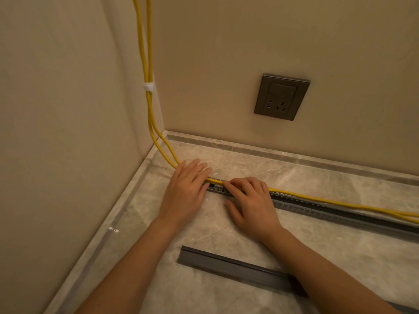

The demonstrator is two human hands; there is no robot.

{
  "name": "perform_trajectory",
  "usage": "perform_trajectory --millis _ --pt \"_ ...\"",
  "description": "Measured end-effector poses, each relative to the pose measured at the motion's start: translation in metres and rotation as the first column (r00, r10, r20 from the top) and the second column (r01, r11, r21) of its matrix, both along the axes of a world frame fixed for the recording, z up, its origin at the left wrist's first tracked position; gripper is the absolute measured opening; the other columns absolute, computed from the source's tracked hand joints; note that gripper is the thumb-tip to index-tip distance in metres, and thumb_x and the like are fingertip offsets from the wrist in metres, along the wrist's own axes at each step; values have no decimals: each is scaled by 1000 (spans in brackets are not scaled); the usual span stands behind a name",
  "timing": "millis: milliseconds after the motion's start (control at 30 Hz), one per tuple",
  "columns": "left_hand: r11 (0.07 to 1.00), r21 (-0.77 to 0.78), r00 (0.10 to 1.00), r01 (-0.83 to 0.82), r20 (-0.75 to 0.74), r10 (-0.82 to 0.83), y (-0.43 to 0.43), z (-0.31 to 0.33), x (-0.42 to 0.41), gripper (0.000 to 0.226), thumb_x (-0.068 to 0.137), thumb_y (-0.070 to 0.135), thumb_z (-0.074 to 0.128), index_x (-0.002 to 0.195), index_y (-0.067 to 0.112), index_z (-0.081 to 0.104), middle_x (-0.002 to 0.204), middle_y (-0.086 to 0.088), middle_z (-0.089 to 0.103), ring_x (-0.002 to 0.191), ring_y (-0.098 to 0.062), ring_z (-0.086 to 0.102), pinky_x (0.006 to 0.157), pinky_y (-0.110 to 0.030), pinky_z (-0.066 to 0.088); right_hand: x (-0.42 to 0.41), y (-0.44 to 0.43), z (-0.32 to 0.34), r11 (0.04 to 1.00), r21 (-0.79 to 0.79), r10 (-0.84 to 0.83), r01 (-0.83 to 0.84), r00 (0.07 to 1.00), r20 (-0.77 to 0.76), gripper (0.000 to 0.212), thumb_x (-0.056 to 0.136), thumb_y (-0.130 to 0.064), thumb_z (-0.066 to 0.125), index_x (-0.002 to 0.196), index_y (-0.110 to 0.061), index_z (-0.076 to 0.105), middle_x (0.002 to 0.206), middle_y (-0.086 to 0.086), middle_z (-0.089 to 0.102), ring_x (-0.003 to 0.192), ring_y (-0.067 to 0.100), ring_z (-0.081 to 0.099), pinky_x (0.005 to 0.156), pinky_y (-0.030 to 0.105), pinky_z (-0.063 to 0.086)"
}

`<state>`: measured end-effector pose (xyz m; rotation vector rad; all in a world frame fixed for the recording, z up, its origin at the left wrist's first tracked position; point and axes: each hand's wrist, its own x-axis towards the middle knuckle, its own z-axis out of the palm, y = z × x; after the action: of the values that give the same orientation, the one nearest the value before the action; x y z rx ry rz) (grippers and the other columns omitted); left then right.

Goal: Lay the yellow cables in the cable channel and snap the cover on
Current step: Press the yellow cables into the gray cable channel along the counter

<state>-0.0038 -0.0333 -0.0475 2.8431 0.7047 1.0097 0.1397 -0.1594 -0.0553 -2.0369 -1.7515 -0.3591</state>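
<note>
Two yellow cables (148, 109) hang down the wall corner, bound by a white tie (148, 86), then bend onto the marble floor and run right (340, 203). A grey slotted cable channel (317, 209) lies on the floor beneath them, open on top. My left hand (186, 191) lies flat with straight fingers over the cables at the channel's left end. My right hand (251, 202) presses its curled fingertips on the cables into the channel just to the right. The grey cover strip (233, 266) lies loose on the floor nearer to me, partly hidden under my right forearm.
A grey wall socket (282, 97) sits on the back wall above the floor. The walls meet in a corner at the left, with a stone skirting (294, 155) along their base. The floor is pale marble tile (340, 257).
</note>
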Motion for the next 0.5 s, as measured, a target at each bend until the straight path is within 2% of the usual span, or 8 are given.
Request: perform_trajectory --millis 67,167,333,433,500 --pt "999 -28 992 -42 -119 38 2 -3 -5 35 86 14 65 119 5 63 123 -10 63 123 -25 52 111 -43 28 0 -1 0 1000 6 13 -13 1000 14 40 85 -30 58 122 -15 60 109 1 61 96 21 51 81 34 40" --pt "997 -39 976 -64 -211 55 7 -7 -16 40 88 19 64 126 8 59 129 -8 59 126 -21 50 113 -40 24 0 -1 0 999 26 27 -28 999 43 36 83 -25 62 118 -15 64 106 2 64 90 22 53 75 33 40" --pt "991 -108 962 -77 -267 46 4 -9 -16 49 94 34 47 138 11 45 145 -8 42 138 -20 33 116 -31 6 -1 -1 2 1000 14 10 -11 997 78 35 81 -25 63 115 -16 66 105 3 64 86 23 55 70 32 39" --pt "989 -74 947 -125 -307 97 0 -13 -11 55 95 40 44 143 14 36 150 -12 32 141 -23 24 116 -34 3 -2 -1 4 999 -12 -32 33 998 49 35 80 -28 63 113 -18 65 108 3 62 87 23 55 71 34 42" --pt "986 -55 936 -160 -326 134 -4 -14 -8 56 95 45 39 146 23 30 150 -17 29 142 -27 22 116 -38 3 -2 -2 6 999 -5 -52 52 999 -6 32 80 -26 63 111 -17 63 111 5 60 90 23 56 73 34 43"
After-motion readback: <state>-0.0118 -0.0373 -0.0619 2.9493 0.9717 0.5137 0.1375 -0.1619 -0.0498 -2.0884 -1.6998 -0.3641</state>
